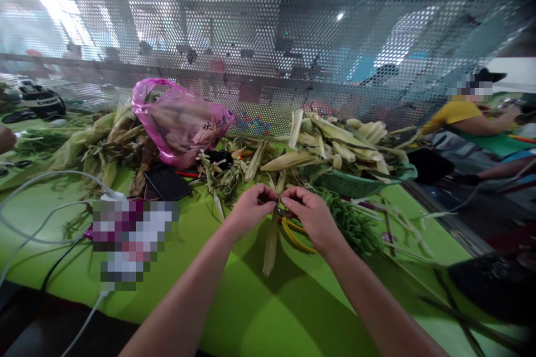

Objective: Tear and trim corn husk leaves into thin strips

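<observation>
Backlit glare through the perforated screen (251, 25) — soft shadows on the table (247, 304), warped edges

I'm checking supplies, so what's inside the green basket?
The green basket holds a heap of pale, dry-looking husks, some rising above its rim. The heap covers the bottom, so anything underneath can't be seen.

A workshop, by its perforated metal partition (259, 28), green worktable (259, 318) and heaped corn husks (330, 131).

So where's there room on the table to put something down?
The table is bare between the left arm and right arm and between the phone and left arm. It's crowded along the back with husks, bag and basket, and beside the right hand with greens.
</observation>
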Action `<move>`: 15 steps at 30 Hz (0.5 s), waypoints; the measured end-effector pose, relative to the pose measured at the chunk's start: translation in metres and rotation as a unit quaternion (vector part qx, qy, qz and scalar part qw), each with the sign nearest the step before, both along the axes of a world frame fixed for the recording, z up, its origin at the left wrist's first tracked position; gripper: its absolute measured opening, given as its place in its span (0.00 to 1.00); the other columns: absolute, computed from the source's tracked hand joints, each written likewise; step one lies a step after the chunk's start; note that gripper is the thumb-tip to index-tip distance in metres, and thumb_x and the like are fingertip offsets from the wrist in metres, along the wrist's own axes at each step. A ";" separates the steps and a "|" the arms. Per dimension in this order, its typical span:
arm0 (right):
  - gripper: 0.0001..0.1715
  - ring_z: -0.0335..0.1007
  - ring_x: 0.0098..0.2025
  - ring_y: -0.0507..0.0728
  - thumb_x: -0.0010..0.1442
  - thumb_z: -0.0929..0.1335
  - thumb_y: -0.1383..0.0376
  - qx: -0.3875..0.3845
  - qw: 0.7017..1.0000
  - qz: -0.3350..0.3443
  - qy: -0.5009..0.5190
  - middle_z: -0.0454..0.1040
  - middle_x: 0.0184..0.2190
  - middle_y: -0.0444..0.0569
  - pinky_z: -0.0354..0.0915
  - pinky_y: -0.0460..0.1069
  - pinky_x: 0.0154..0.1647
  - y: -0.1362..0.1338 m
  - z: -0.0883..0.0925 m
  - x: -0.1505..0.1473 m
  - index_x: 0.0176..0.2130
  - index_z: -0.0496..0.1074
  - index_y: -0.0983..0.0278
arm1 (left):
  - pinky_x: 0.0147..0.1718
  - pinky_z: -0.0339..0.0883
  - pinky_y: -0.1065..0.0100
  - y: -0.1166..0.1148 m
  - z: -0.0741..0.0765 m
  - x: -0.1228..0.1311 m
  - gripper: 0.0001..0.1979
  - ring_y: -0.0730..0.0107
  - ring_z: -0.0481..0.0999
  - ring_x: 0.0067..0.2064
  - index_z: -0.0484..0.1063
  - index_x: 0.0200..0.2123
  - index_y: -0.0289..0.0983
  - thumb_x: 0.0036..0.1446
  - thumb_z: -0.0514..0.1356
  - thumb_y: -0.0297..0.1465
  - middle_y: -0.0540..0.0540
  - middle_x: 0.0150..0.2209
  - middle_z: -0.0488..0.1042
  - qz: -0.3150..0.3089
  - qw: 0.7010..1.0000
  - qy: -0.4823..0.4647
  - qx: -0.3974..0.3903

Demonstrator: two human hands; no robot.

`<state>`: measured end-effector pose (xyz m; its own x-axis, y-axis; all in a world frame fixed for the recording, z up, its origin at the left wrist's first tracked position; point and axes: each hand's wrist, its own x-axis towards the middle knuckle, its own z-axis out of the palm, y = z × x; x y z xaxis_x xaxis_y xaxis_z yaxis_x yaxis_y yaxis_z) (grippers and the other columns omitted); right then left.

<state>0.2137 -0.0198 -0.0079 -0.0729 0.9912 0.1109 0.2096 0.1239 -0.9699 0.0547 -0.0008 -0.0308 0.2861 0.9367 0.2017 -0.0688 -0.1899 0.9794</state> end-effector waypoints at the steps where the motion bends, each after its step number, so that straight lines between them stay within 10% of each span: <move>1: 0.09 0.60 0.26 0.50 0.52 0.70 0.60 -0.010 1.000 0.001 0.013 0.66 0.24 0.41 0.59 0.46 0.28 0.000 0.000 -0.001 0.30 0.70 0.64 | 0.34 0.60 0.71 0.000 0.000 0.000 0.05 0.75 0.66 0.31 0.68 0.32 0.35 0.49 0.60 0.25 0.50 0.29 0.68 0.006 1.000 0.003 0.008; 15: 0.12 0.58 0.24 0.49 0.48 0.72 0.59 -0.040 0.997 0.006 0.061 0.66 0.24 0.41 0.57 0.46 0.26 -0.001 0.003 -0.003 0.29 0.71 0.64 | 0.33 0.62 0.72 -0.004 0.006 0.002 0.06 0.75 0.68 0.31 0.72 0.33 0.35 0.51 0.63 0.31 0.50 0.28 0.71 0.026 0.998 -0.051 0.033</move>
<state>0.2106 -0.0209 -0.0051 -0.0752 0.9964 0.0394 0.0879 0.0460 -0.9951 0.0568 -0.0049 -0.0250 0.2128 0.9334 0.2888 -0.1564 -0.2592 0.9531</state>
